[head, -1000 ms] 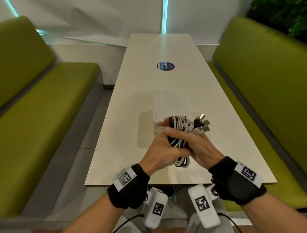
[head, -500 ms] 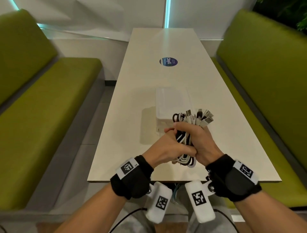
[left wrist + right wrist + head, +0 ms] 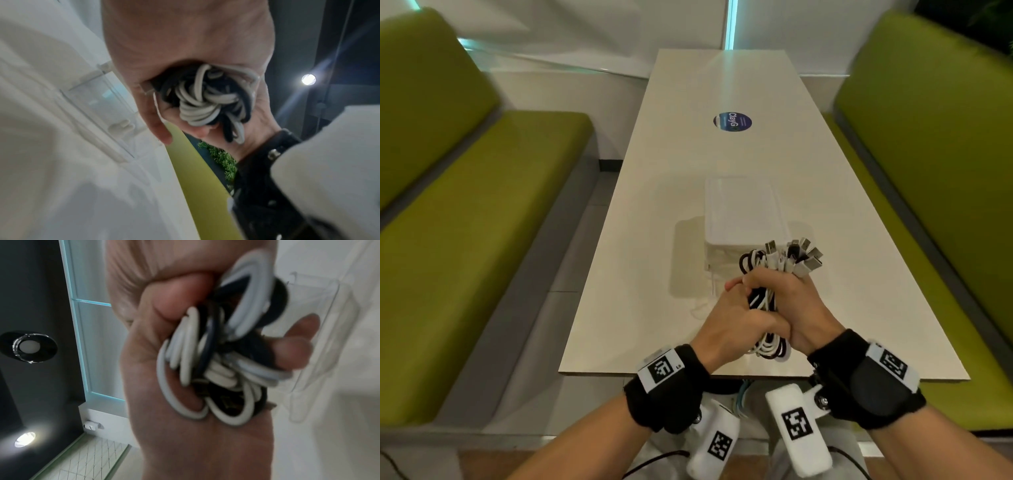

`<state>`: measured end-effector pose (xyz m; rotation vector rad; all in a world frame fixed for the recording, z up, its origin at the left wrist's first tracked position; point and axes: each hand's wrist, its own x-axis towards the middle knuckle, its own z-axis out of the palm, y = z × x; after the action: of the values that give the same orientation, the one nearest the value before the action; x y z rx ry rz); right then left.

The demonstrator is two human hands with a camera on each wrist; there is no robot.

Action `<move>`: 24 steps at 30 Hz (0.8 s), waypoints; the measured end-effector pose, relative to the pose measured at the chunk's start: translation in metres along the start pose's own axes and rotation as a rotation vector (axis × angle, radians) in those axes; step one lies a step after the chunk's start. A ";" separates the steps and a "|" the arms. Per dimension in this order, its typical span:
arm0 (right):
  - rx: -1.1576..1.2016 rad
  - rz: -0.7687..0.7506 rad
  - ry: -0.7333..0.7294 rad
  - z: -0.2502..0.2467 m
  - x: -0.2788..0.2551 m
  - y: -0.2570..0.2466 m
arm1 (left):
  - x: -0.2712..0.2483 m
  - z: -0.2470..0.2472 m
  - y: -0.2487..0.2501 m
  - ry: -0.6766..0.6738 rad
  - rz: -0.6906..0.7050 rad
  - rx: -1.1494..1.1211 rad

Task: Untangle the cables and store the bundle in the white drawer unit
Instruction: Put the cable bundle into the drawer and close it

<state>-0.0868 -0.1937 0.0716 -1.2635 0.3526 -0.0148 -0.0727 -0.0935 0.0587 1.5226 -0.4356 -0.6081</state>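
Both hands clasped together, left hand (image 3: 736, 320) and right hand (image 3: 796, 308) fingers curled tight around cable bundle (image 3: 774, 274), above counter (image 3: 654, 274) near edge, drawer unit (image 3: 739, 212) at 12 o'clock

A long, cream-white rectangular table (image 3: 688, 240) stretched away from me. On it, toward its far end, lay a round dark-blue sticker (image 3: 732, 122). Left of the table ran an olive-green padded bench (image 3: 482, 212), and right of the table stood a matching olive-green bench (image 3: 928, 154).
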 end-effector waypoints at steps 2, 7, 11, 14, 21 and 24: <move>-0.052 0.002 0.011 -0.001 0.001 0.001 | 0.004 0.000 -0.002 -0.008 -0.009 -0.013; -0.175 0.052 -0.083 -0.009 -0.006 -0.003 | 0.009 0.008 -0.012 0.035 -0.022 -0.121; -0.456 0.146 -0.012 -0.003 -0.005 0.014 | 0.005 0.018 -0.024 0.091 0.031 -0.099; -0.566 0.158 0.071 -0.010 -0.006 0.013 | 0.006 0.016 -0.027 -0.022 -0.015 -0.065; -0.310 0.202 0.075 -0.028 -0.010 -0.005 | 0.007 0.006 -0.016 -0.247 -0.122 0.046; -0.334 0.149 0.097 -0.036 -0.001 -0.013 | 0.000 -0.008 -0.014 -0.294 -0.148 0.066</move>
<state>-0.0945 -0.2307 0.0745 -1.5671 0.5485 0.1144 -0.0689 -0.0870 0.0449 1.5420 -0.5742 -0.9489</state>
